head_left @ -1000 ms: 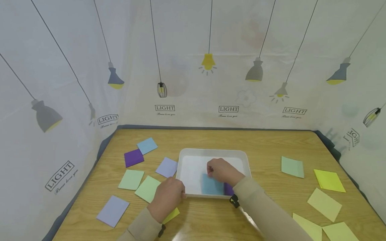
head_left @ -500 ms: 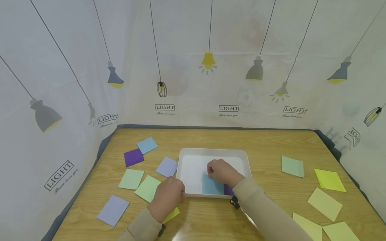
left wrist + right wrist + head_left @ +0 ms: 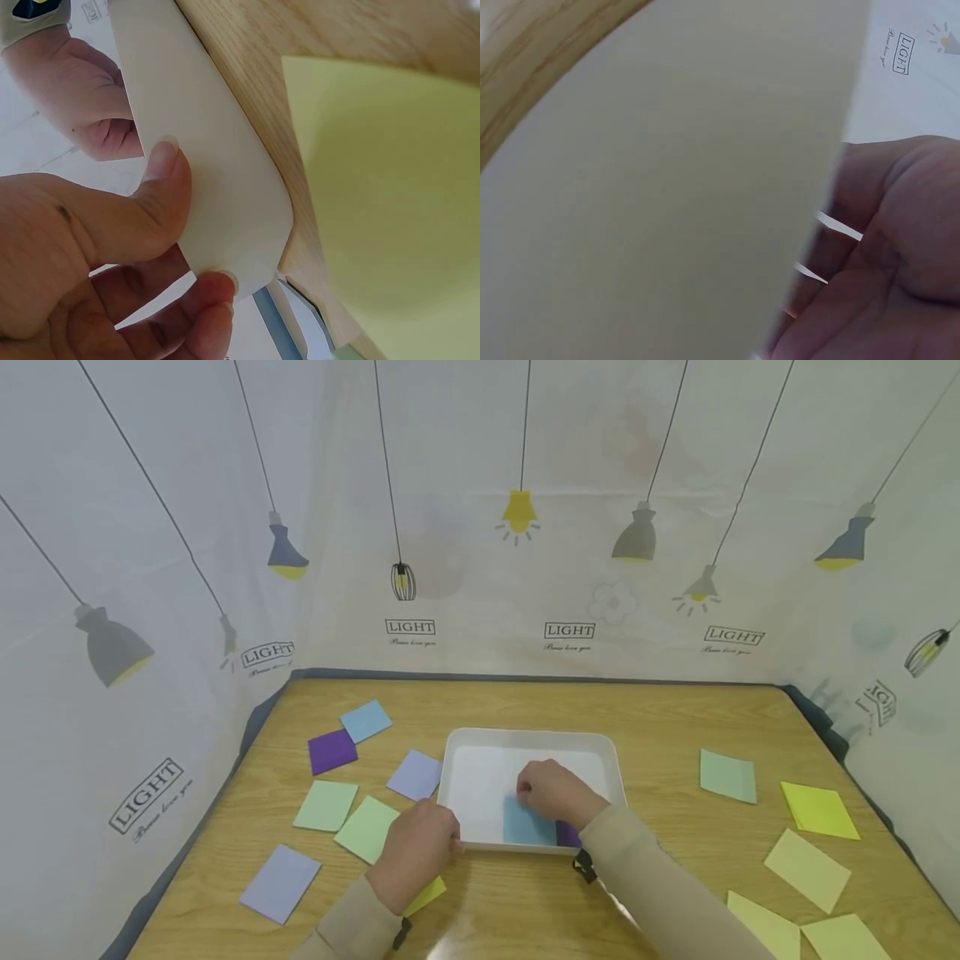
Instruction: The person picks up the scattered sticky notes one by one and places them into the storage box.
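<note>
Since the frame of half a second ago, the right hand [image 3: 553, 789] has shifted very slightly toward the near side of the white tray [image 3: 528, 732], and the far edge of the blue note [image 3: 531, 825] under its fingertips seems to have come a touch nearer too. Its fingers are bent downward at that edge; whether they pinch the paper or only press it, I cannot tell, since the tray wall hides them in the right wrist view. The blue note lies inside the tray along the near wall, just beside a purple note [image 3: 567, 833] partly covered by the right arm.

As before, the left hand [image 3: 420, 847] grips the tray's near left corner, thumb on the outer face of the wall. The tray has kept its place on the tabletop [image 3: 660, 714].

Loose notes outside the tray also lie as they did: at left a light blue square [image 3: 366, 721] against a dark purple square [image 3: 333, 752], two lilac squares [image 3: 281, 884], two green squares [image 3: 326, 806], and a yellow square [image 3: 425, 897] partly under the left arm; at right a pale green sheet [image 3: 728, 776] and four yellow sheets [image 3: 807, 870].
</note>
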`<act>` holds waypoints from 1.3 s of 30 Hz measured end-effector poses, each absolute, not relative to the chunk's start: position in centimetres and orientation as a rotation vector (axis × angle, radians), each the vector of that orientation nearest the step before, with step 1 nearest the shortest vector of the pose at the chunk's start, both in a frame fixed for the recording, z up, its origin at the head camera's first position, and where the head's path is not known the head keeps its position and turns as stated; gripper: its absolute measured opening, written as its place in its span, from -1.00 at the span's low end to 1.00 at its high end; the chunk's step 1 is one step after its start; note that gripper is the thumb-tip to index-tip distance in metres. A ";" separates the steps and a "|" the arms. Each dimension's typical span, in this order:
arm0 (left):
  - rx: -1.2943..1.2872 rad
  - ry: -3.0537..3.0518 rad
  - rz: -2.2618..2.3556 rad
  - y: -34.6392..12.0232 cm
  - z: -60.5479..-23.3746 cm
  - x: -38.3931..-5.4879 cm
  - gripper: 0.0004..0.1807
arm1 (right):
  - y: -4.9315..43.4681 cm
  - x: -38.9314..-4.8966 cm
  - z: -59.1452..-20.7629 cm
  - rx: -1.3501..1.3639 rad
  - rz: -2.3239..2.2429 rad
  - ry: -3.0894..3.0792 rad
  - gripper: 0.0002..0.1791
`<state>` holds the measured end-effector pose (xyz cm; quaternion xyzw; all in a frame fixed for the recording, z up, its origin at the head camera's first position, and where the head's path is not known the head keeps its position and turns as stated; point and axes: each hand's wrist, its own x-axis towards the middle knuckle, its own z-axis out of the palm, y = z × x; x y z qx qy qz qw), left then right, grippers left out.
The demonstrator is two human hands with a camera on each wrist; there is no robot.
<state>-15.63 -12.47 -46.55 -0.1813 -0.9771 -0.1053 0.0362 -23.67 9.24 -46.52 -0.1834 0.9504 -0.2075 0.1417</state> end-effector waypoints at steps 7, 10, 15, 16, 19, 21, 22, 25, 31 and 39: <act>-0.553 -3.017 -0.331 -12.4 -46.5 -15.4 -0.87 | 9.7 -23.3 -46.5 -0.539 -0.614 2.769 -0.87; -0.545 -3.019 -0.334 -12.3 -46.6 -15.4 -0.87 | 9.9 -23.2 -46.3 -0.552 -0.623 2.781 -0.86; -0.549 -3.019 -0.335 -12.2 -46.6 -15.5 -0.87 | 10.8 -23.1 -45.8 -0.573 -0.659 2.810 -0.87; -0.550 -3.020 -0.337 -12.2 -46.6 -15.5 -0.87 | 11.1 -23.0 -45.6 -0.582 -0.666 2.817 -0.88; -0.545 -3.027 -0.336 -12.1 -46.6 -15.6 -0.88 | 12.3 -23.0 -45.2 -0.590 -0.685 2.833 -0.89; -0.543 -3.028 -0.342 -12.1 -46.6 -15.6 -0.88 | 13.2 -23.0 -45.0 -0.593 -0.689 2.840 -0.89; -0.540 -3.030 -0.343 -12.1 -46.6 -15.6 -0.88 | 13.6 -23.0 -44.9 -0.582 -0.696 2.841 -0.88; -0.533 -3.040 -0.348 -12.2 -46.4 -15.6 -0.89 | 14.9 -23.0 -44.8 -0.581 -0.705 2.847 -0.88; -0.517 -3.048 -0.345 -12.3 -46.3 -15.6 -0.90 | 16.2 -22.6 -44.6 -0.539 -0.720 2.844 -0.87; -0.547 -3.023 -0.345 -12.3 -46.4 -15.6 -0.89 | 16.6 -22.0 -44.5 -0.474 -0.698 2.843 -0.88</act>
